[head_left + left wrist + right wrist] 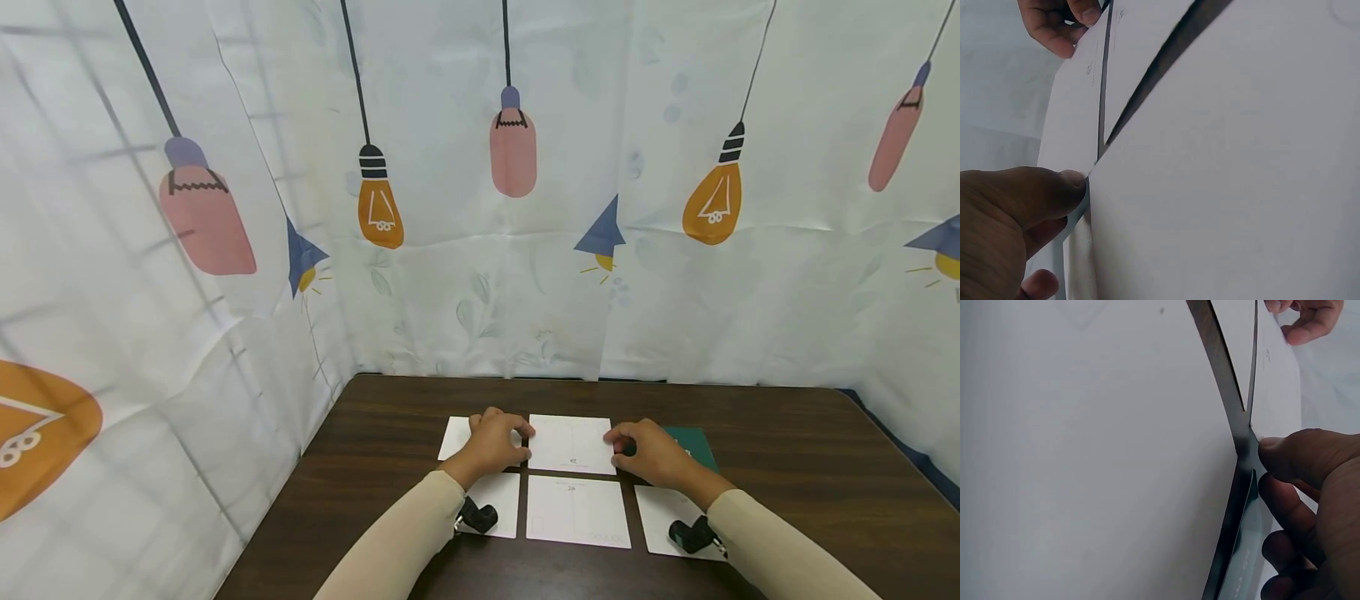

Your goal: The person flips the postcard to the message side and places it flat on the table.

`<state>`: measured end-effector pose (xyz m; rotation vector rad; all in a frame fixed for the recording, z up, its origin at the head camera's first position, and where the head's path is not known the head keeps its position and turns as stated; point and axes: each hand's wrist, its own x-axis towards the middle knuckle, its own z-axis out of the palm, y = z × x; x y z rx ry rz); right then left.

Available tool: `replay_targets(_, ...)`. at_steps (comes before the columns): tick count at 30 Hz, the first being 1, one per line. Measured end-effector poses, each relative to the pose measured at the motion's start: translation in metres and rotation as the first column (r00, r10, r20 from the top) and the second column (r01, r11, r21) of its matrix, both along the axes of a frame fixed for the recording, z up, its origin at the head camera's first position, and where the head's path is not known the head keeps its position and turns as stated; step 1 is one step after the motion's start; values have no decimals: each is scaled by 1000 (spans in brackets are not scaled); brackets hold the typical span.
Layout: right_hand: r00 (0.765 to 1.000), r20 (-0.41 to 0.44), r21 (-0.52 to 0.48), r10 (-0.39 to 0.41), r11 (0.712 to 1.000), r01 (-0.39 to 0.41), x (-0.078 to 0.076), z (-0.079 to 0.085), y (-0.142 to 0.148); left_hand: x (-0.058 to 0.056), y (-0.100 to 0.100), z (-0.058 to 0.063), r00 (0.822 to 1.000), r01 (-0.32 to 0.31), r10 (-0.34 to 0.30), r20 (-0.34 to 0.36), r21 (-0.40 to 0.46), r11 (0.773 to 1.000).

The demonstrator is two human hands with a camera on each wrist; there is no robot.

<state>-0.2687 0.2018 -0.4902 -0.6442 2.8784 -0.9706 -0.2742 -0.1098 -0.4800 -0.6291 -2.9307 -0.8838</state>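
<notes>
- on the dark table [780,467], head view: your left hand [491,446] and right hand [652,454] pinch the two side edges of the upper middle white card [572,443], fingers curled; likely a matched grip to keep it square. it lies in a grid of white cards, above the lower middle card [576,510]; a green card [693,443] shows behind your right hand.
- left wrist view: thumb [1054,194] presses the card's near corner [1069,134]; the card is plain white with faint small print.
- right wrist view: thumb tip [1291,453] sits on the card's corner, the other fingers curled below it; dark table shows in the gaps.
</notes>
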Motion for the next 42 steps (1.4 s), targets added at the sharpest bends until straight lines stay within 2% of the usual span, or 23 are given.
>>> replay_targets(11, 1000, -7, 54, -23, 998, 23, 3, 4, -3, -1, 1, -2, 1000, -8, 8, -11, -7, 1000)
replay_targets(23, 999, -19, 75, -28, 997, 29, 5, 8, -4, 0, 2, 1, 999, 8, -9, -35, -18, 1000)
replay_targets(29, 1000, -23, 35, -21, 999, 22, 6, 12, 0, 1, 1, 2, 999, 28, -30, -39, -39, 999)
replay_targets(33, 999, -14, 24, -31, 999, 31, 7, 17, 6, 0, 2, 2, 997, 53, -54, -51, -21, 998)
replay_targets(36, 1000, -14, 24, -27, 999, 27, 8, 19, 11, 1, 4, 6, 995, 74, -74, -59, -10, 997)
replay_targets(42, 1000, -12, 10, -14, 1000, 14, 10, 20, 21, 4, 15, 14, 994, 102, -102, -29, -1, 995)
